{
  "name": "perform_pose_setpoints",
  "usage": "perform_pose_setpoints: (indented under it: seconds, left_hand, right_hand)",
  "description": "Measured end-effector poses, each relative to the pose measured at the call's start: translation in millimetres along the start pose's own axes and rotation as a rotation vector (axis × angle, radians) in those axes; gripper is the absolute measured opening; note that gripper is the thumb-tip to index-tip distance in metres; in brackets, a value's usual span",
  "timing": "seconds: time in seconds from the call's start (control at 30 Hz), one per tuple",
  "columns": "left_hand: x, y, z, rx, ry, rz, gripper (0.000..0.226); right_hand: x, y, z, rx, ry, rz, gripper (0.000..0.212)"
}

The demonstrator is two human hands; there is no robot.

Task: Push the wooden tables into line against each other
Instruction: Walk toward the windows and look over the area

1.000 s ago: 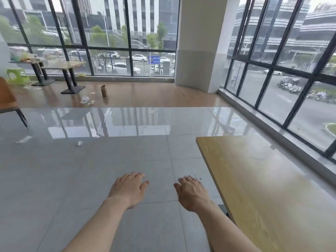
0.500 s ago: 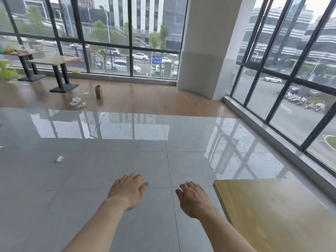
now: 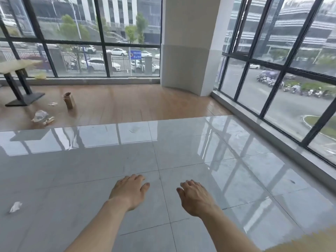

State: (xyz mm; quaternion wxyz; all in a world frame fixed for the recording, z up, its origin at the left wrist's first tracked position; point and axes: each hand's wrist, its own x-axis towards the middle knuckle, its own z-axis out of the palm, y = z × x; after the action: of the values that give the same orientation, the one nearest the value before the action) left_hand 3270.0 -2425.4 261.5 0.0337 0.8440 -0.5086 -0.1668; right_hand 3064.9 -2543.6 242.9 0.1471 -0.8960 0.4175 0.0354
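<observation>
While both arms reach forward over the grey tiled floor point(image 3: 72, 179), the head view shows the left hand point(image 3: 130, 192) and the right hand point(image 3: 195, 198) held palm down in the air, side by side but apart, fingers relaxed and slightly spread, gripping nothing and touching nothing. Only a blurred yellow-brown corner of the near wooden table point(image 3: 309, 242) shows at the lower right edge, beside the right forearm (whether arm and table touch, I cannot tell). A second wooden table point(image 3: 16, 65) on a dark pedestal base stands far off at the upper left, near the window wall point(image 3: 101, 42), well apart from the near one. On the brown wood strip of floor near that far table stands a brown paper bag point(image 3: 69, 100), upright, with crumpled scraps point(image 3: 41, 116) just left of it. Another crumpled scrap of paper point(image 3: 16, 206) lies on the tiles at the left. A white pillar point(image 3: 189, 51) stands between the two window walls
</observation>
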Motion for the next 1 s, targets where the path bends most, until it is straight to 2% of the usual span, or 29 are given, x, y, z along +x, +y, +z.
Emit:
perform_pose_setpoints:
  seconds: [0.27, 0.43, 0.63, 0.8, 1.0]
  left_hand:
    - [234.0, 78.5, -70.5, 0.053, -0.011, 0.106, 0.054]
    - [357.2, 147.4, -99.9, 0.059, -0.018, 0.224, 0.054]
    - [487.8, 260.1, -93.9, 0.092, -0.102, 0.442, 0.054]
    - [587.9, 376.1, -78.4, 0.132, -0.178, 0.696, 0.054]
    - [651.5, 536.7, -56.8, 0.230, -0.258, 1.038, 0.055]
  right_hand:
    - [202.8, 99.8, -61.0, 0.075, 0.064, 0.116, 0.049]
    - [275.8, 172.9, -113.7, 0.093, 0.110, 0.249, 0.049]
    - [322.6, 285.6, -135.7, 0.134, 0.145, 0.498, 0.047]
    - [342.2, 376.8, -160.9, 0.178, 0.192, 0.765, 0.046]
    - [319.3, 453.2, -198.1, 0.259, 0.267, 1.127, 0.049]
